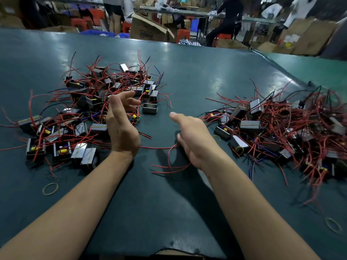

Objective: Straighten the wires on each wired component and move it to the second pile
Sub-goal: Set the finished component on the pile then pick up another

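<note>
Red wires (170,167) trail from under the right hand (195,141).

Bright light comes from above. White shiny patches glare on the green table (187,59). Dark shadows lie under both arms. The right pile of wires (293,128) looks smeared, maybe from moving. The edges bend. The far room is fuzzy.

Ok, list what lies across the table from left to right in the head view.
Left pile of wired components → left hand → right hand → right pile of wired components.
</note>
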